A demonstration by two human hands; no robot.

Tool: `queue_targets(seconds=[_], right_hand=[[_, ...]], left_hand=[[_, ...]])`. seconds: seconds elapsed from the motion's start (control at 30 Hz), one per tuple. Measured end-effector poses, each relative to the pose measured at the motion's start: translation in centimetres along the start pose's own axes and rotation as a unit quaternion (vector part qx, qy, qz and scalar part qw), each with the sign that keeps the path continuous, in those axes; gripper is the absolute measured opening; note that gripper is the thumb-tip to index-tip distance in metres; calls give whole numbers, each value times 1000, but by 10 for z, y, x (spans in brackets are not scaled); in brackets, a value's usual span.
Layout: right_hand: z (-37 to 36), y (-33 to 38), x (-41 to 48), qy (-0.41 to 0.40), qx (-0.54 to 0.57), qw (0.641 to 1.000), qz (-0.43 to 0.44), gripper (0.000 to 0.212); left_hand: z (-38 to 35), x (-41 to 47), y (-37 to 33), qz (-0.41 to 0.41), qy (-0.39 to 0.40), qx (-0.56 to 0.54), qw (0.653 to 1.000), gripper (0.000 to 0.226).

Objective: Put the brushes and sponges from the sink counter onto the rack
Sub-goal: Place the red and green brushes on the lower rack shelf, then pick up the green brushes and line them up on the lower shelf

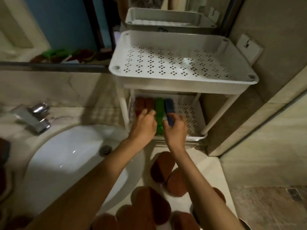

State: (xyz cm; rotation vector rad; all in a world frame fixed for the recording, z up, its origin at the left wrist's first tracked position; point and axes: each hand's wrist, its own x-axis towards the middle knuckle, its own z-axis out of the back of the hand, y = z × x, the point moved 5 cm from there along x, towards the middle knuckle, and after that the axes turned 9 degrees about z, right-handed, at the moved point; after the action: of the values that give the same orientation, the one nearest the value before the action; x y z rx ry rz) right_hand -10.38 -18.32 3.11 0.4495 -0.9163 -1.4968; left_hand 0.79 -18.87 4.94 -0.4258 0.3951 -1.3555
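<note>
A white two-tier rack (182, 80) stands on the counter right of the sink. Its lower shelf (191, 113) holds red-brown brushes (144, 103), a green brush (159, 105) and a blue brush (169, 110) side by side. My right hand (176, 128) grips the near end of the blue brush. My left hand (144, 123) reaches onto the lower shelf with curled fingers at the red-brown brushes; whether it holds one is unclear. Several round brown sponges (162, 165) lie on the counter in front of the rack, under my forearms. The top shelf is empty.
A white basin (66, 163) with a chrome faucet (31, 117) lies to the left. A mirror behind reflects the rack and other brushes. A tiled wall (274, 47) closes the right side. A dark object (4, 151) sits at the left edge.
</note>
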Motion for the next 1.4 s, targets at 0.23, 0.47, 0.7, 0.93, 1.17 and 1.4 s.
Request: queue_targets(seconds=[0.23,0.47,0.7,0.93,1.17,1.4], right_hand=[[-50,88,-105,129,118,982,65,30],[-115,153,-192,303,116,936,135,28],[-182,215,-259,418,89,884,187,31],[-266,267,-310,474,21,849,233,26],[-341,315,-343,491,-91,822,274,30],[-383,313,-356,518,-172,804,238,35]], left_hand=[[72,-126,103,173,-60,-71,981,27],[118,-209,229,344,-113,-77,929,29],[152,-255,328,452,-154,-103,872,20],[195,-272,424,502,-136,-101,848,28],[228,-263,509,520,-112,-100,841,35],[227,-252,566,543,-79,-104,829,70]])
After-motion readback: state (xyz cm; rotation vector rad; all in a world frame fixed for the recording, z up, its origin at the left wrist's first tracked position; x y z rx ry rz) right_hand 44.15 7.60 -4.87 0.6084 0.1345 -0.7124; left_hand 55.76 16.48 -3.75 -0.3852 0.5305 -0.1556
